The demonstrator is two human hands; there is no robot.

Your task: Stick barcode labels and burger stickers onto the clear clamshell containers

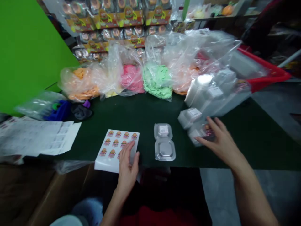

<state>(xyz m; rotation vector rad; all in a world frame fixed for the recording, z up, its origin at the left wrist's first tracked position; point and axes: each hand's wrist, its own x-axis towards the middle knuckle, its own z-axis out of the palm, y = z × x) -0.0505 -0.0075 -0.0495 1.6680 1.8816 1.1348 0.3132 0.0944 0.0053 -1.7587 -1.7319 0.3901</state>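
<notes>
My left hand (128, 163) lies flat, fingers stretched, on a white sticker sheet (113, 146) printed with small burger stickers at the near edge of the dark green table (141, 113). An open clear clamshell box (164, 142) lies just right of the sheet. My right hand (217, 139) reaches out, fingers spread over a small clear box with a coloured sticker (202, 131), touching it. More clear boxes (189, 116) spill from a big plastic bag (211, 84) beside that hand.
Plastic bags of orange (81, 81), pink (131, 78) and green (157, 81) material line the far side. Peeled white backing sheets (37, 138) lie at the left. A red basket (270, 73) stands at the right. Packed toy boxes (117, 18) are stacked behind.
</notes>
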